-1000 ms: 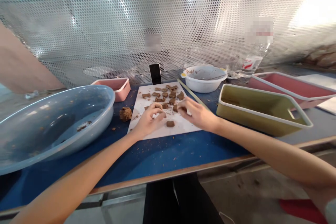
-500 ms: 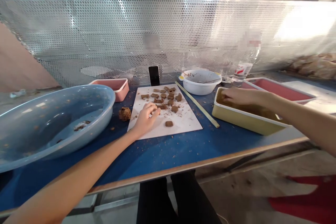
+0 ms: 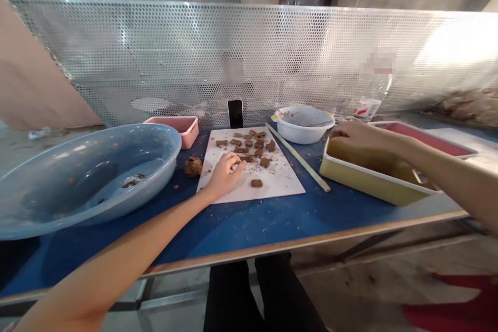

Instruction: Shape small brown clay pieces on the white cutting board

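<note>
A white cutting board (image 3: 280, 181) lies on the blue table, with several small brown clay pieces (image 3: 251, 144) on its far half and one lone piece (image 3: 256, 183) nearer me. My left hand (image 3: 224, 174) rests on the board with its fingers curled around a brown piece at their tips. My right hand (image 3: 354, 135) hangs over the far left corner of the yellow tray (image 3: 361, 179), fingers curled downward; what they hold, if anything, is hidden.
A large blue basin (image 3: 78, 176) fills the left side. A brown clay lump (image 3: 193, 166) sits beside the board. Behind stand a pink box (image 3: 177, 125), a phone (image 3: 235, 113), a white bowl (image 3: 303, 123), a bottle (image 3: 369, 98), a long stick (image 3: 298, 157) and a pink tray (image 3: 424, 137).
My right hand left the board and swung right to the yellow tray, then rose slightly over its corner. My left hand stayed on the board. The view shifted a little.
</note>
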A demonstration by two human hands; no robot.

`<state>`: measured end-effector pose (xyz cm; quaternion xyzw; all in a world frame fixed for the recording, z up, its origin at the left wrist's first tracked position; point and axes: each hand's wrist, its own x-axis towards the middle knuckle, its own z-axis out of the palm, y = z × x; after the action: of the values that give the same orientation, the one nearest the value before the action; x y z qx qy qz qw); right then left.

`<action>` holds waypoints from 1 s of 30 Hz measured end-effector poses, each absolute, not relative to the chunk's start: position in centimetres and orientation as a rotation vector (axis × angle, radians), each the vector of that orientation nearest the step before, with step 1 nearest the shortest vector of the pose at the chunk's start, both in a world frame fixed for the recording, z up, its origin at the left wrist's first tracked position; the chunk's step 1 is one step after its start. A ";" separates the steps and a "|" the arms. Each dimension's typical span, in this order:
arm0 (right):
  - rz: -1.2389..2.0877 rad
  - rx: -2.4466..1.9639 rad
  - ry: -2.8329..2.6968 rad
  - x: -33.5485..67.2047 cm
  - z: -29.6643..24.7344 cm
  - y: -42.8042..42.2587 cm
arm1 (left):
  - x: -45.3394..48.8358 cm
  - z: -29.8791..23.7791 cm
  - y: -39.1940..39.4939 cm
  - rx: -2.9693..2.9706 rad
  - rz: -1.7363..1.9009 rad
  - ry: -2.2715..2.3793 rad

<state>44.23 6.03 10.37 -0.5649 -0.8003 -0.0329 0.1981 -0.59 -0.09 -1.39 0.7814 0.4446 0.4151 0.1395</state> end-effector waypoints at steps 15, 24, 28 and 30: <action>0.108 -1.148 -2.550 29.1 3.4 7.3 | -0.6 -1.0 -0.5 2.255 1.189 1.307; 0.297 -1.157 -2.257 30.2 -0.5 7.1 | -0.7 -1.0 -0.6 2.223 1.167 1.307; 0.371 -1.095 -2.200 30.1 -0.9 7.0 | -0.8 -1.1 -0.6 2.223 1.167 1.296; 0.375 -1.063 -2.165 30.1 -1.0 7.1 | -0.8 -1.2 -0.6 2.227 1.168 1.292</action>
<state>30.10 7.07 -1.04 -0.4090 -0.8331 0.1444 0.3433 -0.85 -0.59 -1.18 0.7781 0.4512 0.4080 0.1568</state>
